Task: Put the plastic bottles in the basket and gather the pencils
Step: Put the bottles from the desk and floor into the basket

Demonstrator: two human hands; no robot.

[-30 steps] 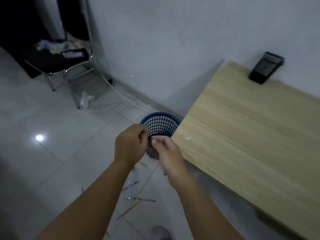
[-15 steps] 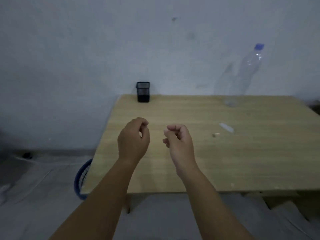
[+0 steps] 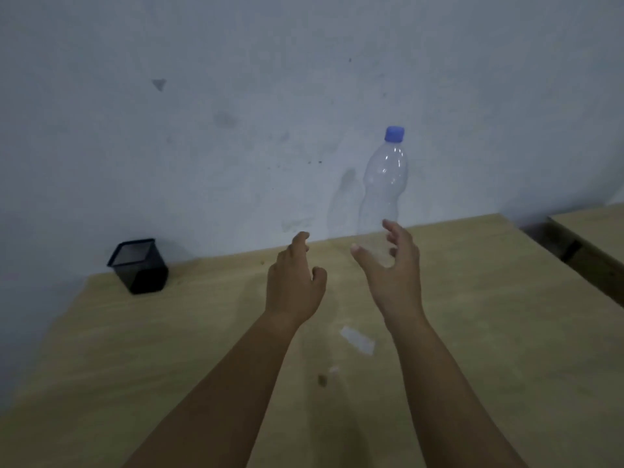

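A clear bottle [image 3: 383, 184] with a blue cap stands upright at the desk's [image 3: 489, 315] far edge, seemingly empty. The right hand [image 3: 393, 265], spread wide, covers its base; the left hand [image 3: 293, 282] hangs loosely curled. The black cup's [image 3: 140, 266] contents cannot be made out.

Your right hand [image 3: 393, 275] now spreads open around the base of the bottle [image 3: 385, 184] at center right; your left hand [image 3: 292, 285] uncurls, and both reach farther across the surface [image 3: 135, 349].

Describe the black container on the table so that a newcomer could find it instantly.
Start at the wooden table against the pale wall. At its far left corner stands the black mesh cup, well left of both hands. It is square, dark and open-topped, unlike the tall clear bottle with the blue cap.
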